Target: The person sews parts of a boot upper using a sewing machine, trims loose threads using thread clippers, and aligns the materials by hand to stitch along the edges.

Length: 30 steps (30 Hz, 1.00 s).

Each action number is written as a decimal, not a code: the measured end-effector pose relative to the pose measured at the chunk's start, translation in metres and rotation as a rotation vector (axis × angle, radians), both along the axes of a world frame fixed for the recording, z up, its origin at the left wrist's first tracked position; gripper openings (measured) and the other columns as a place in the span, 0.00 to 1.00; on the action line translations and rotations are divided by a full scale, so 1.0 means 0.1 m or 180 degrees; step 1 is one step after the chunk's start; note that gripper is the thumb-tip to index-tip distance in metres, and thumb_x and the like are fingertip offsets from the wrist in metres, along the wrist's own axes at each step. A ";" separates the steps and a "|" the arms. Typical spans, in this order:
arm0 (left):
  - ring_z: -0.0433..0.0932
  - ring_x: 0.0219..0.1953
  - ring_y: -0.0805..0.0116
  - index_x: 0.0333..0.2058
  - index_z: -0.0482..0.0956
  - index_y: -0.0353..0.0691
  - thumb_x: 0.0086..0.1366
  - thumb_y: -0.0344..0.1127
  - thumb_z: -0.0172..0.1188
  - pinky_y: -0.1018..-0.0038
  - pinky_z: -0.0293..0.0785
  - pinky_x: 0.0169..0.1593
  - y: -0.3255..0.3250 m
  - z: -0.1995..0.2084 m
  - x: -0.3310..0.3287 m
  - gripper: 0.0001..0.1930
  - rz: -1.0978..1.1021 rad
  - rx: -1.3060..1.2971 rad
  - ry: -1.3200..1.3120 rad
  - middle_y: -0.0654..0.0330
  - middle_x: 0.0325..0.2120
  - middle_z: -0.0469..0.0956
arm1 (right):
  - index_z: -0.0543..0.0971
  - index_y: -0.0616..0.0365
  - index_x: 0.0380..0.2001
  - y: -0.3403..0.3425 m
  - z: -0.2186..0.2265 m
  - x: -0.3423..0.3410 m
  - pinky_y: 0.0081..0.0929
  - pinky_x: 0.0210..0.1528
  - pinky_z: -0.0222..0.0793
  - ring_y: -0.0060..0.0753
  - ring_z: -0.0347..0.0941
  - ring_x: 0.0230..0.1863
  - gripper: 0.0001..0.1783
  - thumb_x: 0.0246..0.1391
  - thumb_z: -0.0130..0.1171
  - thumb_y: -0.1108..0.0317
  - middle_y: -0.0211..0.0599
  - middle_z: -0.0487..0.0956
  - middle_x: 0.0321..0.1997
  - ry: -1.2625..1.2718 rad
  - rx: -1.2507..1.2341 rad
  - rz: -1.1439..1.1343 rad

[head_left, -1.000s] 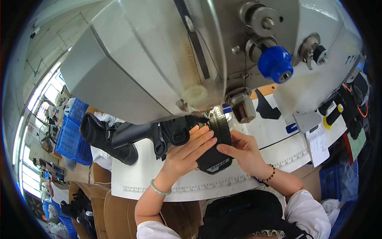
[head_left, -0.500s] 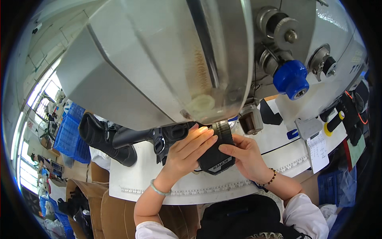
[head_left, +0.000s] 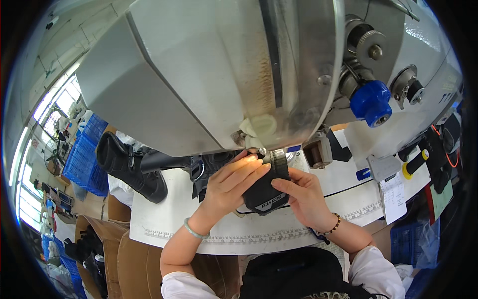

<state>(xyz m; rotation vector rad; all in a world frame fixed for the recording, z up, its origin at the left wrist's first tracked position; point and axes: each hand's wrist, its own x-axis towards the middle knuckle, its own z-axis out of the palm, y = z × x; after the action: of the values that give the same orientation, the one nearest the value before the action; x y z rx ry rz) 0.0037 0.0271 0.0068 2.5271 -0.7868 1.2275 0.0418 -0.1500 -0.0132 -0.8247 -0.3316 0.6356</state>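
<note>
A black padded boot upper [head_left: 264, 193] with a white-marked label at its near end lies under the head of a sewing machine [head_left: 199, 74]. My left hand [head_left: 230, 183] presses on its left side, fingers together and stretched towards the machine's lit stitching area; its thumb is hidden. My right hand [head_left: 306, 197] grips the right edge, thumb on top and fingers underneath. A ribbed dark strip [head_left: 278, 162] runs between my hands at the far end. The needle point cannot be made out behind the machine head and fingers.
A black boot [head_left: 132, 169] lies at the left beside the machine's arm. Right of my hands are a blue tension knob [head_left: 371, 103], a paper slip [head_left: 393, 197] and a thread spool [head_left: 416, 164]. Blue crates [head_left: 85, 159] and a cardboard box [head_left: 99, 234] stand left of the white table [head_left: 169, 219].
The viewpoint has shifted slightly, so the machine head appears farther right and the table a little farther left. Both hands keep nearly the same hold on the boot upper.
</note>
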 end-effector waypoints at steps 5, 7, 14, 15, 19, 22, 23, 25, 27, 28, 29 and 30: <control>0.75 0.43 0.64 0.44 0.76 0.42 0.39 0.23 0.60 0.67 0.74 0.51 -0.02 -0.01 0.01 0.27 0.0025 -0.0090 -0.0034 0.64 0.37 0.74 | 0.75 0.68 0.37 0.01 0.07 0.00 0.15 0.37 0.69 0.18 0.73 0.34 0.12 0.51 0.57 0.72 0.35 0.77 0.34 0.0480 0.0067 0.0056; 0.74 0.44 0.63 0.44 0.76 0.42 0.39 0.23 0.60 0.67 0.74 0.51 -0.02 -0.05 0.00 0.27 0.0020 -0.0057 -0.0059 0.63 0.37 0.73 | 0.75 0.68 0.36 0.00 0.07 0.00 0.16 0.37 0.70 0.19 0.73 0.34 0.11 0.51 0.57 0.71 0.35 0.77 0.34 0.0523 0.0019 0.0005; 0.71 0.50 0.59 0.42 0.76 0.39 0.44 0.26 0.56 0.65 0.69 0.53 -0.16 -0.29 -0.10 0.21 0.0249 -0.0026 -0.0293 0.58 0.44 0.72 | 0.73 0.66 0.37 -0.05 0.02 0.04 0.17 0.39 0.70 0.19 0.73 0.35 0.10 0.52 0.56 0.72 0.34 0.76 0.35 0.0458 0.0140 0.0098; 0.70 0.51 0.59 0.41 0.76 0.40 0.46 0.27 0.56 0.65 0.67 0.54 -0.19 -0.33 -0.09 0.19 0.0329 -0.0171 -0.0333 0.58 0.45 0.72 | 0.72 0.65 0.37 -0.06 0.01 0.05 0.17 0.39 0.70 0.19 0.73 0.36 0.10 0.52 0.56 0.72 0.34 0.76 0.35 0.0462 0.0223 0.0142; 0.72 0.46 0.65 0.39 0.78 0.40 0.50 0.29 0.57 0.72 0.70 0.49 -0.25 -0.41 0.00 0.14 0.0560 -0.0119 -0.0830 0.61 0.41 0.74 | 0.73 0.65 0.37 -0.09 -0.01 0.06 0.17 0.39 0.70 0.18 0.72 0.35 0.09 0.52 0.56 0.73 0.34 0.76 0.34 0.0356 0.0297 0.0113; 0.73 0.43 0.68 0.36 0.80 0.40 0.51 0.30 0.58 0.75 0.70 0.44 -0.22 -0.38 0.05 0.12 0.0563 0.0146 -0.1085 0.63 0.39 0.75 | 0.74 0.66 0.36 -0.13 0.01 0.06 0.17 0.40 0.70 0.17 0.72 0.34 0.09 0.51 0.58 0.73 0.34 0.76 0.33 0.0040 -0.0183 -0.0040; 0.73 0.43 0.68 0.36 0.80 0.40 0.51 0.30 0.58 0.75 0.70 0.44 -0.22 -0.37 0.05 0.12 0.0542 0.0142 -0.1105 0.63 0.39 0.75 | 0.74 0.66 0.36 -0.14 0.01 0.07 0.17 0.40 0.70 0.17 0.72 0.34 0.09 0.51 0.58 0.73 0.34 0.76 0.33 0.0040 -0.0152 -0.0005; 0.74 0.41 0.69 0.36 0.80 0.40 0.50 0.30 0.58 0.77 0.71 0.42 -0.21 -0.35 0.07 0.12 0.0475 0.0280 -0.1155 0.63 0.37 0.76 | 0.75 0.68 0.35 -0.15 0.03 0.08 0.15 0.37 0.70 0.17 0.72 0.32 0.09 0.51 0.58 0.73 0.34 0.77 0.32 -0.0487 -0.0352 -0.0217; 0.75 0.41 0.69 0.36 0.80 0.39 0.51 0.29 0.58 0.77 0.71 0.41 -0.19 -0.33 0.06 0.12 0.0435 0.0305 -0.1159 0.63 0.37 0.76 | 0.74 0.68 0.35 -0.18 0.04 0.09 0.16 0.35 0.71 0.17 0.72 0.32 0.10 0.52 0.57 0.72 0.34 0.77 0.31 -0.0712 -0.0516 -0.0143; 0.75 0.40 0.68 0.36 0.80 0.39 0.51 0.29 0.57 0.78 0.71 0.40 -0.18 -0.32 0.05 0.12 0.0402 0.0354 -0.1141 0.62 0.37 0.76 | 0.74 0.69 0.35 -0.19 0.05 0.10 0.16 0.33 0.73 0.18 0.72 0.32 0.10 0.52 0.57 0.71 0.35 0.77 0.31 -0.0948 -0.0703 -0.0135; 0.75 0.40 0.68 0.36 0.80 0.39 0.51 0.29 0.57 0.78 0.71 0.40 -0.18 -0.32 0.05 0.12 0.0406 0.0354 -0.1140 0.62 0.37 0.76 | 0.74 0.69 0.35 -0.19 0.05 0.11 0.16 0.33 0.73 0.18 0.72 0.32 0.10 0.52 0.57 0.71 0.35 0.77 0.31 -0.0964 -0.0697 -0.0104; 0.75 0.40 0.68 0.36 0.80 0.38 0.51 0.28 0.57 0.78 0.70 0.40 -0.17 -0.32 0.05 0.12 0.0389 0.0377 -0.1114 0.62 0.37 0.76 | 0.74 0.69 0.34 -0.19 0.05 0.12 0.17 0.31 0.74 0.19 0.73 0.31 0.10 0.52 0.57 0.71 0.35 0.77 0.31 -0.0943 -0.0690 0.0008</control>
<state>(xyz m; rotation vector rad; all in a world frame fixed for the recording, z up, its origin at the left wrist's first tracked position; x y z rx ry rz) 0.0086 0.0104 -0.0256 2.5173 -0.8068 1.7450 0.0538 -0.1687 -0.0086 -1.1304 -0.5387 0.5574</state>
